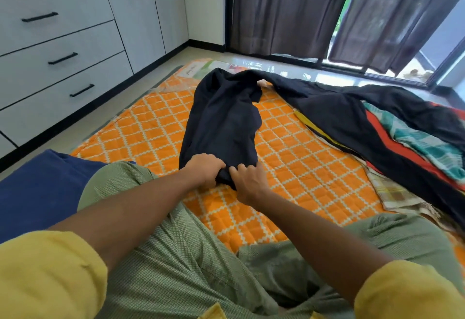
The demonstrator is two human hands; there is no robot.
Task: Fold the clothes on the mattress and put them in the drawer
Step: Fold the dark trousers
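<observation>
Orange quilted fabric, stitched in a white zigzag lattice of diamonds, is covering the mattress [297, 157] where the person is sitting. A dark navy garment [224, 122] of soft, matte cloth is lying lengthwise down the middle of it, bunched into a long, rumpled band that is widening toward the near end. Both hands are meeting at that near edge. The left hand [205, 171] is gripping the hem with fingers curled tightly under the cloth, knuckles up. The right hand [247, 182] is just beside it, fingertips bent and pinching the same edge, the thumb side touching the fabric.

To the right, a loose pile of clothes [392, 129] is spreading across the mattress: a large black piece is draping over the top, with a red-orange stripe, a teal and white patterned cloth and a pale checked cloth showing beneath it in flat layers.

Yellow sleeves are rolled up on both forearms, and green finely checked trousers are covering the crossed legs in the foreground. A blue cushion [32, 187] is lying at the near left. Along the left wall, smooth white drawers [50, 66] with slim black bar handles are all sitting closed. Dark, pleated curtains [289, 9] are hanging over the window beyond.
</observation>
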